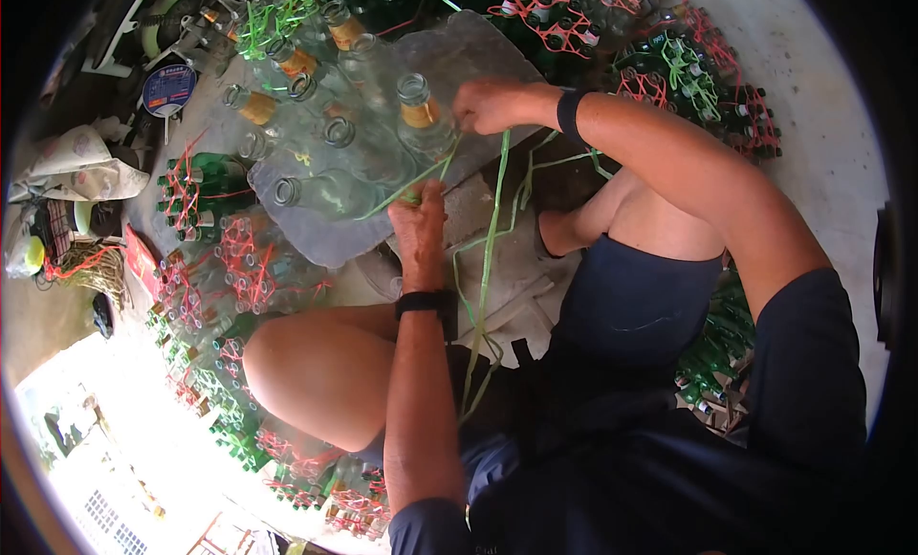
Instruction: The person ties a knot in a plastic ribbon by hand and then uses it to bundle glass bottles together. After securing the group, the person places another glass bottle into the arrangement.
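Observation:
Several clear glass bottles stand grouped on a grey slab in front of me, some with orange neck labels. Green plastic twine runs around the near side of the group and trails down over my lap. My left hand is closed on the twine at the slab's near edge. Just right of the bottle with the orange label, my right hand is closed, with the twine running out beneath it. The fingertips of the right hand are partly hidden.
Bundles of green bottles and clear bottles tied with red string crowd the floor at left. More tied bundles stand at the upper right. A round blue fan and a coil of straw-coloured cord lie farther left.

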{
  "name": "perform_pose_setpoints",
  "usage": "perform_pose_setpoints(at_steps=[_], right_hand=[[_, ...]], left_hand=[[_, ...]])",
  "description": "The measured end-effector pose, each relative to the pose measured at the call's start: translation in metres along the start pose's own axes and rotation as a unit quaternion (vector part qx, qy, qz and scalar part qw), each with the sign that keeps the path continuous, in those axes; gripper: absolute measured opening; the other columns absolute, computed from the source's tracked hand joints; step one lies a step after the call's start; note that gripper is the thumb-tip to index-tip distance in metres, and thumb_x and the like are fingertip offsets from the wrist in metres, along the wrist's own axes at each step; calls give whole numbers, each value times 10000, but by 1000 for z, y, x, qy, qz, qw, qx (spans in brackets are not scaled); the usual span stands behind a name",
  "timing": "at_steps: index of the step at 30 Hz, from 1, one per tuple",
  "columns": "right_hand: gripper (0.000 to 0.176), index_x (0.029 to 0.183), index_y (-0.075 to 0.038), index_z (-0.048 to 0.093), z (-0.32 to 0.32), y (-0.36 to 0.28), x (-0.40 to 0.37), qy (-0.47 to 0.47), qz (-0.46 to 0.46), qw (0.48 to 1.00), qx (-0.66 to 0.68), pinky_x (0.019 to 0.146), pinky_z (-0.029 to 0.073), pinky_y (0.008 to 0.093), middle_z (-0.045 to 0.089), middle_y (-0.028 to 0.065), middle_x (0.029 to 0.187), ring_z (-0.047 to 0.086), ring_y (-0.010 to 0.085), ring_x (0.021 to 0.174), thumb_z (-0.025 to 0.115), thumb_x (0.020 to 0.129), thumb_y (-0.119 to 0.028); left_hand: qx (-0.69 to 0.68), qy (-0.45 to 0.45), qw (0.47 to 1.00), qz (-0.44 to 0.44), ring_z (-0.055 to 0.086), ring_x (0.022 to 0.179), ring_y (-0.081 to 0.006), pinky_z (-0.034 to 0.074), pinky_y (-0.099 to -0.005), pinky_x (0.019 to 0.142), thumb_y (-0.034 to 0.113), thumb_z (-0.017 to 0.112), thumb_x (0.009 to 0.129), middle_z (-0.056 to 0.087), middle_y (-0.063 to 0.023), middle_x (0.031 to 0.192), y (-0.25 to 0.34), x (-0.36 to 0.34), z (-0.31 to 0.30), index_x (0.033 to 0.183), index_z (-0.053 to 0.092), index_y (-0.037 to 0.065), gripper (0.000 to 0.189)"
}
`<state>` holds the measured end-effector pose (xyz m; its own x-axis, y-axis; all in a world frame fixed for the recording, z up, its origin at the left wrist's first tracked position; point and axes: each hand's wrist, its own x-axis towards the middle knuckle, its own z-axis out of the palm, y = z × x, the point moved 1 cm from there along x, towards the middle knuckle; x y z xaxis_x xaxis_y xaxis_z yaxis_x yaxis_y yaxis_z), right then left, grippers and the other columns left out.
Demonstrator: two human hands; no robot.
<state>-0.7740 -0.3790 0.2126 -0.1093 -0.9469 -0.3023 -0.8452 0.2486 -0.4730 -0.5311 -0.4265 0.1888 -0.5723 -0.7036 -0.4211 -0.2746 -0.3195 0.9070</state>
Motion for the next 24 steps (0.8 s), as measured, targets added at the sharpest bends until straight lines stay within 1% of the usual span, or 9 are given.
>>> perform_pose_setpoints(at_steps=[6, 8, 13, 15, 18, 19, 20, 22, 24], right_hand=[[208, 977, -100, 756, -1, -3, -1, 4, 19, 1000, -1, 749, 530, 484, 723, 154, 903, 692, 369, 875, 634, 830, -184], [190, 945, -90, 746, 1, -2, -1, 3, 20, 1000, -12, 767, 537, 486, 724, 160, 909, 696, 373, 902, 626, 842, -195], [184, 930, -73, 736, 11, -1, 3, -10, 29, 998, -55, 783, 555, 497, 725, 177, 945, 703, 389, 912, 604, 854, -177], [250, 1045, -107, 763, 15, -3, 2, -33, 56, 996, -53, 783, 538, 503, 728, 183, 936, 698, 393, 895, 606, 854, -143], [279, 1073, -87, 754, 19, -2, 8, -66, 110, 991, 30, 797, 543, 494, 720, 218, 932, 701, 396, 877, 585, 853, -117], [276, 1050, -48, 750, 20, -3, 8, -51, 84, 994, 51, 718, 555, 469, 724, 212, 876, 712, 359, 791, 561, 852, -90], [276, 1050, -48, 750, 20, 0, 9, -49, 83, 994, 51, 718, 555, 469, 724, 212, 876, 712, 359, 791, 561, 852, -90], [259, 1030, -7, 737, 8, -15, 0, -116, 148, 972, 140, 620, 545, 454, 720, 160, 819, 714, 290, 728, 558, 858, -82], [225, 992, 8, 723, 11, -17, -5, -95, 163, 959, 210, 563, 507, 423, 685, 118, 773, 678, 243, 677, 574, 856, -93]], left_hand=[[13, -31, 999, 3, 496, 567, -81, 435, -248, 551, 164, 648, 972, 558, 17, 654, -8, 0, -2, 930, 727, -8, 194], [-5, -41, 999, -3, 497, 565, -82, 432, -248, 547, 155, 641, 977, 562, 12, 655, -6, 0, 0, 945, 727, -10, 189], [-35, -108, 994, -7, 513, 563, -86, 431, -252, 544, 159, 633, 991, 582, -4, 657, -2, 7, 4, 1086, 699, -6, 201], [-35, -120, 992, -7, 527, 569, -88, 433, -252, 547, 161, 630, 995, 596, -12, 662, -3, 7, 5, 1107, 696, 4, 204], [-34, -136, 990, -11, 559, 582, -95, 440, -251, 554, 176, 627, 1003, 631, -32, 673, -5, 7, 5, 1129, 694, 31, 204], [-34, -146, 988, -30, 571, 602, -96, 453, -250, 572, 189, 632, 1003, 638, -28, 687, -7, 7, 6, 1125, 696, 36, 206], [-34, -155, 986, -49, 582, 621, -96, 467, -250, 591, 203, 638, 1004, 644, -23, 701, -10, 8, 5, 1122, 698, 42, 208], [-18, -152, 986, -63, 596, 651, -97, 481, -250, 619, 213, 642, 1003, 654, -17, 728, -5, 6, 6, 1122, 700, 49, 211], [-1, -150, 986, -78, 610, 681, -98, 495, -250, 647, 223, 646, 1003, 664, -10, 754, -4, 4, 7, 1122, 703, 56, 213]])
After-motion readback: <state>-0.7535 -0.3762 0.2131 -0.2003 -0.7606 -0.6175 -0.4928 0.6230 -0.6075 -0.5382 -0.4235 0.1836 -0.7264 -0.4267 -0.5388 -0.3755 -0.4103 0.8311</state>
